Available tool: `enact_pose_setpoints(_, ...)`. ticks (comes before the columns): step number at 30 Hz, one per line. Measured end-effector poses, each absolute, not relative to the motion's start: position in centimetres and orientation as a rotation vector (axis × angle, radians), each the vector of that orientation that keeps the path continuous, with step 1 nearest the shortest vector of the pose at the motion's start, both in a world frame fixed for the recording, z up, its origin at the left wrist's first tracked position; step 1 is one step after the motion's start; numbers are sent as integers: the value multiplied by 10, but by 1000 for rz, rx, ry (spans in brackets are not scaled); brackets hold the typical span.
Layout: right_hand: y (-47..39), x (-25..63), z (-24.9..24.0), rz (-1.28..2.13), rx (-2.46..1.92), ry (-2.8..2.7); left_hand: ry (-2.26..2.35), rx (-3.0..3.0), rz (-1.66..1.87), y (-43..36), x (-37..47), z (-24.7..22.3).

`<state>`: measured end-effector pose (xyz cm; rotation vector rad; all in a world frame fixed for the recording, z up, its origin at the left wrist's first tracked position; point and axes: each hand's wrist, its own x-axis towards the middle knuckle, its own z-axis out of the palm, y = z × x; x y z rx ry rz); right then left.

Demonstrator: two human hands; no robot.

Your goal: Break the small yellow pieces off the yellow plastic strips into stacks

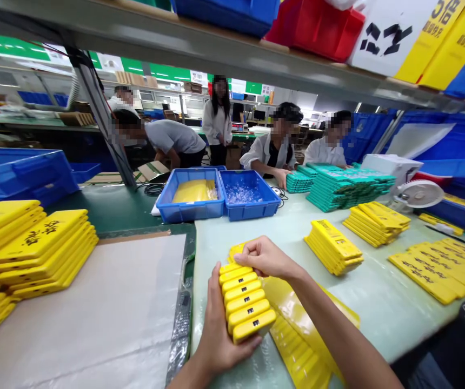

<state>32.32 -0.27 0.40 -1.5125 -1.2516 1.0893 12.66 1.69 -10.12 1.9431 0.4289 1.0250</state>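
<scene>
My left hand (220,335) is wrapped round a row of several yellow plastic cases (246,300), thumb along one side and fingers underneath. Each case has a small dark port opening on the end facing me. At the far end of the row, my right hand (263,256) is closed in a pinch against the cases. What lies between its fingertips is hidden. Under my right forearm, yellow film sheets (297,308) with strips of rounded pieces (297,346) lie on the pale green mat (212,237).
Yellow case stacks (41,243) stand at left, others (333,246) at right. Behind are two blue bins (190,210), (252,210), teal stacks (346,186) and a small white fan (419,193). A shelf (216,51) crosses overhead. Co-workers (277,146) are across the bench.
</scene>
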Motion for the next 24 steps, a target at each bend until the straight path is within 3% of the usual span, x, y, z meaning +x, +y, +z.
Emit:
enact_pose_setpoints(11,-43,364,-54,442,-2171,-1035,423,2013,1027,21,125,-101)
enact_pose_setpoints(17,-58,339,-84,269,-2321,-1022,426,2037,1038,20,125,-99)
enact_pose_setpoints(24,-50,326,-87,234,-2422,-1011,442,2070,1012,20,123,-99)
